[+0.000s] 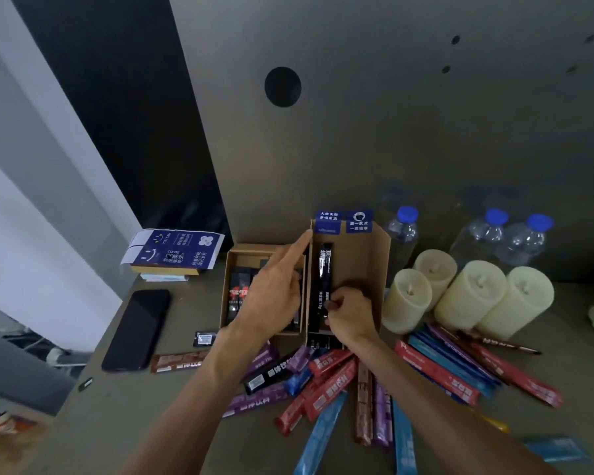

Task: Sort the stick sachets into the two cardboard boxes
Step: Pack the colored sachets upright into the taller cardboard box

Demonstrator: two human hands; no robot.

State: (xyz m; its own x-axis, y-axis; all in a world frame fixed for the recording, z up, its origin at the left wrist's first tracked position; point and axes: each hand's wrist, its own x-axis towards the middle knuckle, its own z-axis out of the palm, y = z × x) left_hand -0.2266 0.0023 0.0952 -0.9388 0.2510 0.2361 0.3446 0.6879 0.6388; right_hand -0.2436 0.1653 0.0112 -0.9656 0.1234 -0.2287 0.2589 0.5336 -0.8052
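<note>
Two open cardboard boxes stand side by side on the table. The left box [232,269] holds several dark sachets. The right box [364,262] has blue flaps at its far end. My right hand [350,315] pinches a black stick sachet [324,279] that lies lengthwise inside the right box. My left hand [275,296] stretches over the left box, its index finger touching the right box's far left corner. In front of the boxes lies a loose pile of red, blue, purple and brown sachets [333,385].
A black phone [136,329] lies left of the boxes, with a blue printed box [175,250] behind it. Several cream candles [467,296] and water bottles [402,234] stand to the right. A grey panel rises behind. The table's edge runs along the left.
</note>
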